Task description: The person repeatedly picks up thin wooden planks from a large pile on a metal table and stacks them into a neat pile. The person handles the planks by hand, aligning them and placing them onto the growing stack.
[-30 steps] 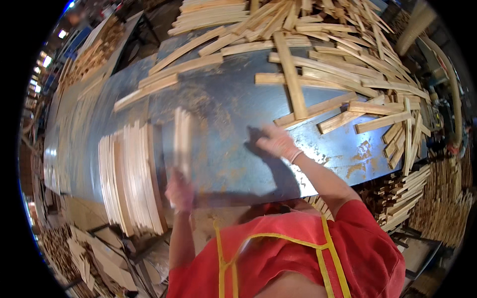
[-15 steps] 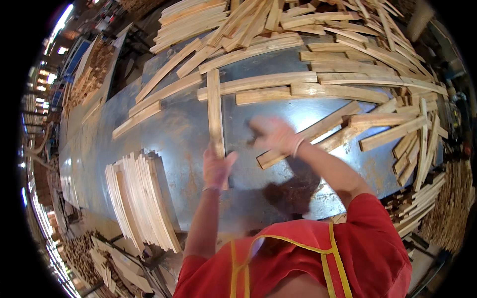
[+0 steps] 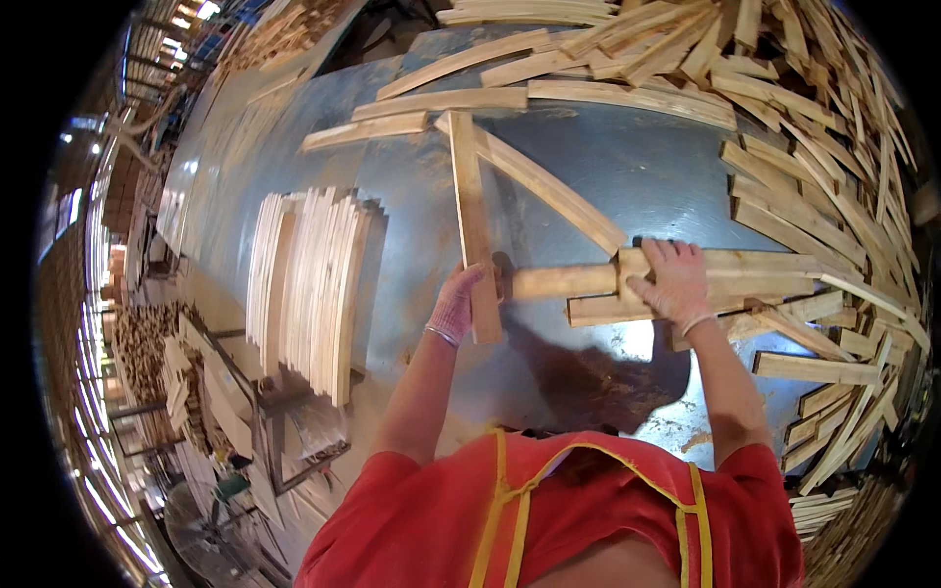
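Closed round the lower part of a long wooden slat (image 3: 467, 201), my left hand (image 3: 458, 302) wears a pale glove. The slat stands out lengthwise, pointing away from me. My right hand (image 3: 674, 284), also gloved, is closed over the near-left end of another wooden slat (image 3: 755, 263) at the right, thumb toward me and fingers across it. Beneath and beside that hand lie more slats, one of them a short-looking piece (image 3: 564, 282) reaching left toward my left hand. A slanting slat (image 3: 554, 186) lies between the two hands, farther off.
A neat stack of pale slats (image 3: 309, 279) sits left on the metal table (image 3: 392, 245). Loose slats pile up (image 3: 833, 147) along the far and right sides. Below left stand a metal frame (image 3: 279, 461) and heaped wood pieces (image 3: 147, 348).
My right hand has moved right, from above the bare metal onto the slats. My left hand still grips its slat. The view has turned, and several slats now lie at other angles.
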Tool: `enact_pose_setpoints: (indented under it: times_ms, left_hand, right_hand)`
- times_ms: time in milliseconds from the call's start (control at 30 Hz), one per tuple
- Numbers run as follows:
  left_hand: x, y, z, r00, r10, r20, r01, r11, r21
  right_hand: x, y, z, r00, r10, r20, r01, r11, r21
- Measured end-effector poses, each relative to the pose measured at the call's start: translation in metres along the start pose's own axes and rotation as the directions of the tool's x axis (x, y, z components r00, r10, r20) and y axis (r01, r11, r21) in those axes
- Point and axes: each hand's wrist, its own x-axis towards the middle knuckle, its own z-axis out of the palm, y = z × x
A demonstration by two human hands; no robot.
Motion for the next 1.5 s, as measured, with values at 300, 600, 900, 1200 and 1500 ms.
enact_pose_setpoints:
  times_ms: [300, 600, 900, 1200, 1500]
  left_hand:
    - [-0.08, -0.004, -0.137, 0.716, 0.678, -0.164, 0.018, 0.217, 0.976]
    - [-0.136, 0.042, -0.272, 0.7, 0.683, -0.21, 0.611, -0.42, 0.671]
    - [-0.131, -0.062, 0.016, 0.891, 0.126, 0.437, -0.351, -0.421, 0.837]
    - [-0.066, -0.057, -0.058, 0.869, 0.415, 0.271, -0.184, -0.237, 0.954]
    - [-0.085, -0.065, -0.006, 0.759, 0.481, 0.438, -0.178, -0.494, 0.851]
  right_hand:
    - [-0.072, -0.159, 0.025, 0.966, -0.228, 0.121, 0.221, 0.973, 0.073]
    - [-0.108, -0.204, 0.027, 0.94, 0.17, -0.295, 0.019, 0.839, 0.544]
    - [-0.177, -0.099, 0.064, 0.381, 0.866, 0.325, -0.304, -0.214, 0.928]
    - [-0.042, -0.077, 0.013, 0.814, 0.293, 0.501, -0.537, 0.049, 0.842]
    - [0.04, 0.192, -0.003, 0.914, 0.405, 0.005, -0.377, 0.856, -0.354]
